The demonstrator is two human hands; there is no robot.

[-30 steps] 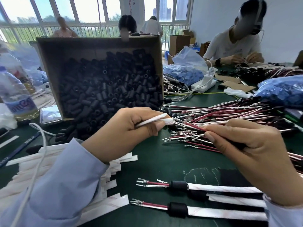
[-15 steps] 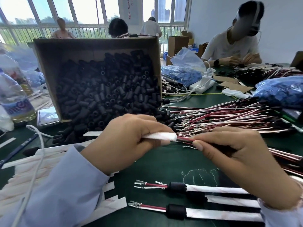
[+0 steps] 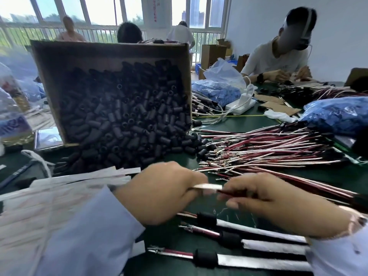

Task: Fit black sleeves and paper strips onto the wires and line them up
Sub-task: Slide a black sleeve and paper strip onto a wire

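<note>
My left hand pinches a white paper strip that pokes out to the right from its fingers. My right hand grips a red and white wire whose end goes into the strip. Three finished wires with black sleeves and white paper lie side by side just below my hands. A tilted cardboard box holds several black sleeves that spill onto the green table. A heap of bare wires lies to the right of the box. Loose paper strips are stacked under my left arm.
Blue plastic bags sit at the right and behind the box. A water bottle stands at the far left. A person in a white shirt works across the table, and others sit near the windows. A white charger with its cable lies mid-table.
Both hands have dropped towards me and closed together. More of the wire has gone into the paper strip, so less strip shows between my fingers.
</note>
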